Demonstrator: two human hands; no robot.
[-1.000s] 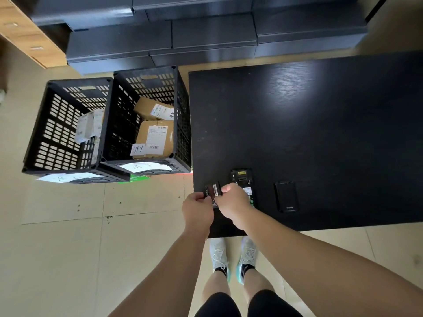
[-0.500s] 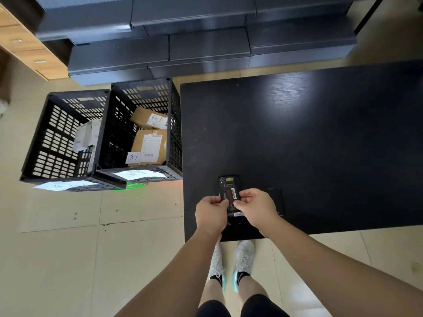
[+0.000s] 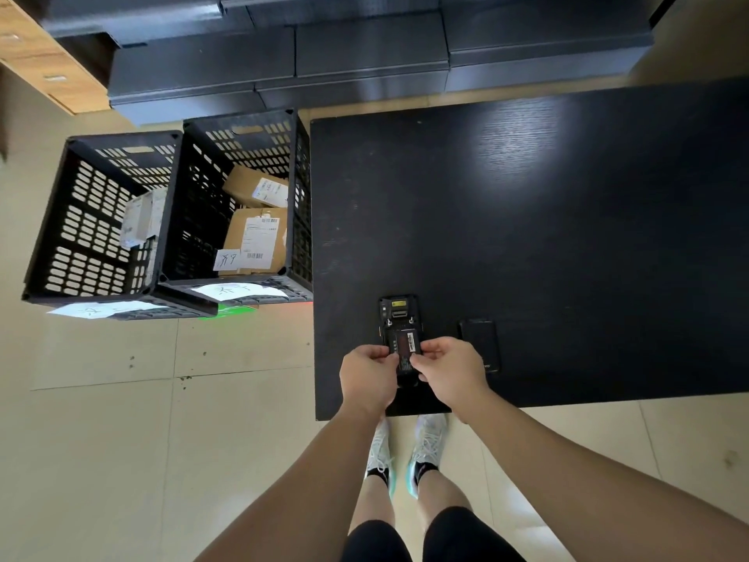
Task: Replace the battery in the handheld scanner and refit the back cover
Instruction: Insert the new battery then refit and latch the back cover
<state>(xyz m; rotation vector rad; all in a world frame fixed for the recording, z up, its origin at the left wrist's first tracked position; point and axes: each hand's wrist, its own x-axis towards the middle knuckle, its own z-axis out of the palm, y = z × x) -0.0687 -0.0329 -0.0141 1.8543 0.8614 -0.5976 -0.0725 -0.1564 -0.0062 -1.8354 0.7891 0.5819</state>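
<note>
At the black table's (image 3: pixel 527 237) 6 o'clock edge, the left hand (image 3: pixel 367 377) and right hand (image 3: pixel 452 371) pinch the battery (image 3: pixel 403 346) over the open-backed scanner (image 3: pixel 399 314), back cover (image 3: pixel 478 340) lying at its 3 o'clock.

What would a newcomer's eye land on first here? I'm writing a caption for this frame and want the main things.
First, the two hands, left hand and right hand, meeting over the open-backed scanner at the near edge of the black table, with the battery between their fingertips. Just right of it lies the loose back cover. On the floor to the left stand two black crates holding labelled cardboard parcels.
</note>
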